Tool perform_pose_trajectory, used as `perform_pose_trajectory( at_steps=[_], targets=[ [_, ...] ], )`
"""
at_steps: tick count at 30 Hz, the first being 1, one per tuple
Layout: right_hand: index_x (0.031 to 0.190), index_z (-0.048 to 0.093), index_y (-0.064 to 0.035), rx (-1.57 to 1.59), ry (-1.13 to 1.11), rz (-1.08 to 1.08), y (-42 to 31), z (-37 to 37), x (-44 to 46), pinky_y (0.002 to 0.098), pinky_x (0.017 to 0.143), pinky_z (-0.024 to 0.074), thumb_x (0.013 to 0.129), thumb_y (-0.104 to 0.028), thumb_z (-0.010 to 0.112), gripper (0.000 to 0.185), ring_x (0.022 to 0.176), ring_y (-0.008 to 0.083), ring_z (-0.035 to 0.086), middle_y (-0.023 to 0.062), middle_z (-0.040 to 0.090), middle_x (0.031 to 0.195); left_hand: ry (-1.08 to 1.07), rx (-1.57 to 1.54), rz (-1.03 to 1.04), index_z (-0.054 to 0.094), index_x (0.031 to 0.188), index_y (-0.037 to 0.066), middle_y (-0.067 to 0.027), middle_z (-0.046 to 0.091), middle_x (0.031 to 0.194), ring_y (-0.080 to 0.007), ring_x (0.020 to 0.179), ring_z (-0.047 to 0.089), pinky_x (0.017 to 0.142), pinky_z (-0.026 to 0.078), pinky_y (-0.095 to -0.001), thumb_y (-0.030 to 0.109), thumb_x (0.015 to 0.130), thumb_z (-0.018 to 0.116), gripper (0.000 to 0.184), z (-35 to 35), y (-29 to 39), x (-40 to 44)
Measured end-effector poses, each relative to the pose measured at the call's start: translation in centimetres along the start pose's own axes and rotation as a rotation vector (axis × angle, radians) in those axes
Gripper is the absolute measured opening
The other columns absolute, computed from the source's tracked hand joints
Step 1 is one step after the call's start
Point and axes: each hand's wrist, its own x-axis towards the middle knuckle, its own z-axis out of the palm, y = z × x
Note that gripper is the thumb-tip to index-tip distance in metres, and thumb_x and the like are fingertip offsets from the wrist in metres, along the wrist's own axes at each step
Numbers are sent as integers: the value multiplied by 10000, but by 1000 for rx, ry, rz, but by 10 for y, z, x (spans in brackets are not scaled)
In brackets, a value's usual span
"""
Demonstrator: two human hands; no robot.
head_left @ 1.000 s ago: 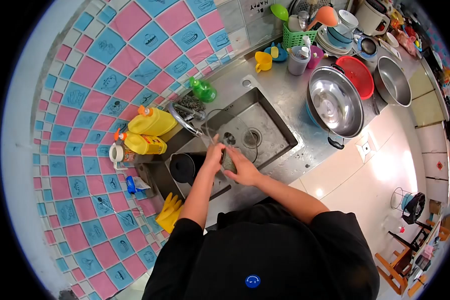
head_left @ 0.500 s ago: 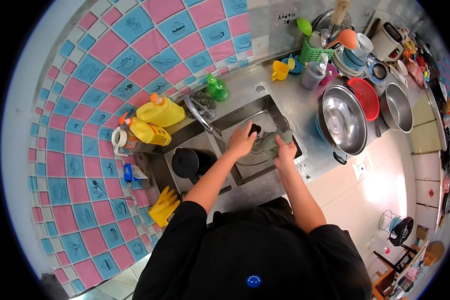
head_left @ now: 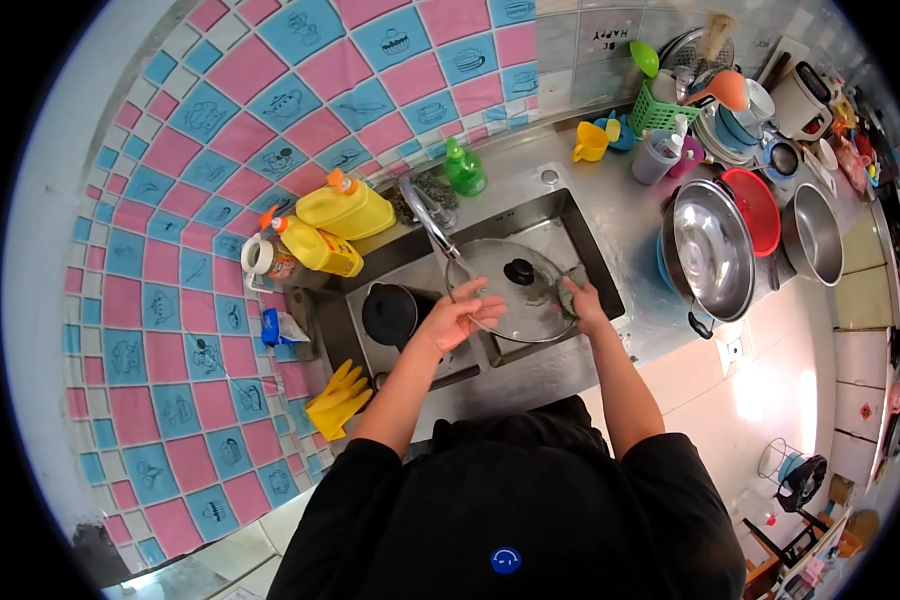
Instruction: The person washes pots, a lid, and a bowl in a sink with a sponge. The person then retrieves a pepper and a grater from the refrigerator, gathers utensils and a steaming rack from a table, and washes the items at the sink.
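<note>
A glass pot lid (head_left: 520,313) with a black knob lies tilted over the right sink basin (head_left: 598,262), beneath the faucet (head_left: 428,217). At its left rim, my left hand (head_left: 460,314) is open, palm turned up and fingers spread; whether they bear on the glass is unclear. My right hand (head_left: 583,304) closes around a grey-green cloth (head_left: 571,285) pressed to the lid's right edge. In the left basin sits a black pan (head_left: 390,314).
Yellow soap jugs (head_left: 346,208) and a green bottle (head_left: 464,168) line the wall side. Yellow rubber gloves (head_left: 338,400) lie at the left corner. On the right counter stand a large metal wok (head_left: 710,250), a red basin (head_left: 753,212) and a steel pot (head_left: 812,235).
My left hand has gone from the lid's knob to its left rim, opening its fingers. The lid has risen and tilted. My right hand keeps the cloth, now at the lid's right edge.
</note>
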Motion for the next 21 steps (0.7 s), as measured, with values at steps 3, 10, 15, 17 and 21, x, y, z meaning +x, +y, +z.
perform_pose_trajectory(
  at_steps=[3, 10, 15, 17, 21],
  targets=[
    [1135, 539, 5, -804, 65, -312, 11, 18, -2, 435, 783, 510, 894, -344, 574, 425, 864, 397, 625, 209, 635, 1037, 64, 22, 41, 400, 1364, 78, -277, 542, 1221, -383, 1095, 578, 868, 525, -418, -8, 855, 550, 538, 5, -4, -5],
    [1337, 406, -3, -951, -35, -729, 6, 104, -85, 435, 1061, 295, 922, -344, 478, 542, 1274, 424, 365, 300, 393, 1353, 191, 109, 98, 369, 1379, 89, -178, 610, 1104, -285, 959, 632, 796, 547, -395, -57, 825, 535, 597, -2, -21, 4],
    [1344, 432, -84, -895, -270, -814, -21, 134, -93, 441, 1069, 288, 919, -324, 477, 491, 1290, 404, 360, 265, 396, 1372, 186, 228, 29, 418, 1322, 81, -117, 604, 1129, -189, 820, 636, 704, 567, -336, -40, 834, 531, 515, 5, -25, 0],
    [1349, 436, -111, -980, -357, -886, -34, 142, -78, 438, 1076, 280, 915, -325, 480, 486, 1297, 397, 352, 259, 396, 1376, 127, 284, 4, 433, 1287, 65, -115, 620, 1106, -218, 903, 644, 721, 559, -337, -29, 836, 526, 470, 2, -28, -1],
    [1361, 423, -123, -959, -338, -774, -49, 152, -13, 439, 1087, 259, 918, -375, 439, 510, 1313, 404, 323, 258, 382, 1389, 99, 423, -13, 304, 1398, 56, -152, 621, 1108, -245, 979, 638, 749, 551, -334, -30, 834, 519, 610, 38, -15, -12]
  ],
)
